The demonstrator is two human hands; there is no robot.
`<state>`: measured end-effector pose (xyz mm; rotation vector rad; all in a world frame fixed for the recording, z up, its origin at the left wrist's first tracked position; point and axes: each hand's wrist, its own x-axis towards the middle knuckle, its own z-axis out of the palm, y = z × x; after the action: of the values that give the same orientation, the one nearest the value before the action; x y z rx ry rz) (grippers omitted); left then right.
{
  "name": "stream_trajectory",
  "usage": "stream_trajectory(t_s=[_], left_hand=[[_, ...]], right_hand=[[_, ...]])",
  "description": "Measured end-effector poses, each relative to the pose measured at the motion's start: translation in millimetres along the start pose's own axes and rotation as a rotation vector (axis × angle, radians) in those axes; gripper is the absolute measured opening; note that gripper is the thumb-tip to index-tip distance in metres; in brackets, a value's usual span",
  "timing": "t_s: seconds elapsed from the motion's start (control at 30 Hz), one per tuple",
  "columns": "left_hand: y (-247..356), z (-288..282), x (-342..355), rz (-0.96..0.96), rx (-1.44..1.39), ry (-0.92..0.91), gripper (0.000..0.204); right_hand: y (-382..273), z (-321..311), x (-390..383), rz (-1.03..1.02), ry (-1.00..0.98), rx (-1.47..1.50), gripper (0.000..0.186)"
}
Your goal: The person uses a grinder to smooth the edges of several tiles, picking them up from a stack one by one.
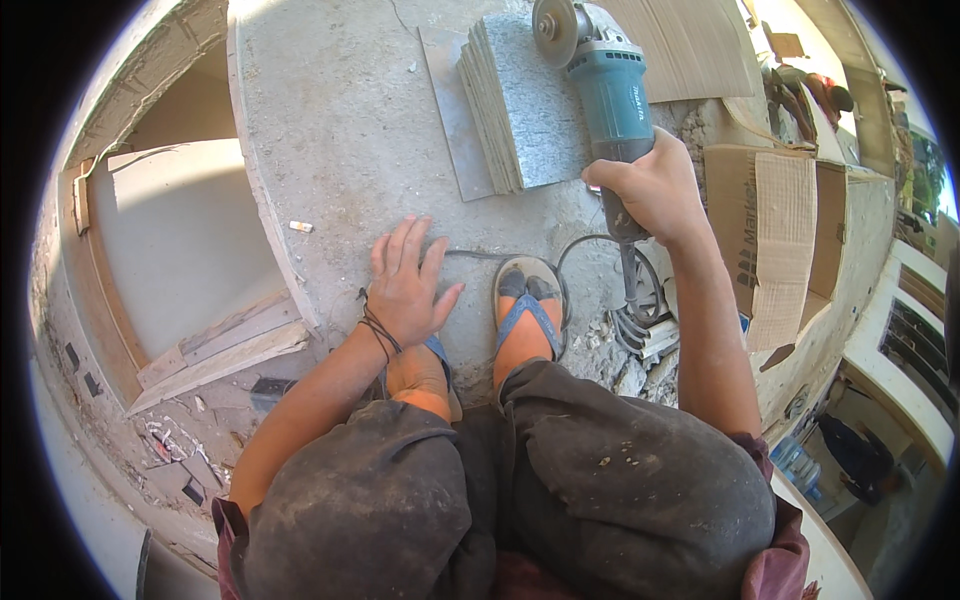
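Observation:
My right hand (652, 188) is wrapped round the dark rear handle of a teal angle grinder (612, 100). The grinder's disc (558, 32) points away from me, over the far right part of a stack of grey tiles (540, 110). One tile (452, 110) juts out flat from under the left side of the stack. My left hand (405, 285) has its fingers spread and holds nothing; it is in front of my left foot, low over the concrete floor (340, 120). Whether its palm touches the floor cannot be told.
A black power cord (590, 240) runs from the grinder and lies around my right sandal (528, 320). Rubble (640, 375) lies right of that foot. An open cardboard box (785, 240) stands at the right, flat cardboard (690, 45) behind. A wood-framed opening (200, 230) is at the left.

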<state>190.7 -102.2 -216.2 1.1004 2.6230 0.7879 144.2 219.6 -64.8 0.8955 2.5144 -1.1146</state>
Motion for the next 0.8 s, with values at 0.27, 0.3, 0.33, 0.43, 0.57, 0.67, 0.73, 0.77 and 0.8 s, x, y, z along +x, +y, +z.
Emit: stream_trajectory(t_s=[0.27, 0.3, 0.33, 0.43, 0.57, 0.67, 0.73, 0.77, 0.8], left_hand=[[0, -2, -1, -0.015, 0.002, -0.013, 0.066], [0, -3, -2, -0.017, 0.000, -0.014, 0.067], [0, -3, -1, -0.017, -0.005, -0.013, 0.067], [0, -2, 0, -0.009, -0.011, -0.003, 0.067], [-1, -3, -1, -0.019, -0.016, -0.010, 0.067], [-1, -3, -2, -0.016, -0.010, -0.005, 0.066], [-2, -3, -2, -0.012, -0.010, -0.003, 0.066], [-2, -3, -2, -0.011, -0.009, 0.001, 0.066], [-2, -3, -2, -0.010, -0.008, 0.005, 0.066]], right_hand=[[-1, 5, -14, 0.016, 0.022, 0.013, 0.037], [1, 5, -16, 0.020, 0.019, 0.023, 0.037], [3, 5, -18, 0.024, 0.020, 0.030, 0.037], [7, 4, -26, 0.014, 0.029, 0.037, 0.038], [14, 5, -35, 0.004, 0.011, 0.044, 0.039], [20, 6, -44, 0.028, 0.040, 0.018, 0.042], [22, 5, -52, 0.045, 0.034, 0.010, 0.044], [22, 4, -56, 0.054, 0.031, 0.006, 0.044], [24, 5, -59, 0.049, 0.029, 0.015, 0.045]])
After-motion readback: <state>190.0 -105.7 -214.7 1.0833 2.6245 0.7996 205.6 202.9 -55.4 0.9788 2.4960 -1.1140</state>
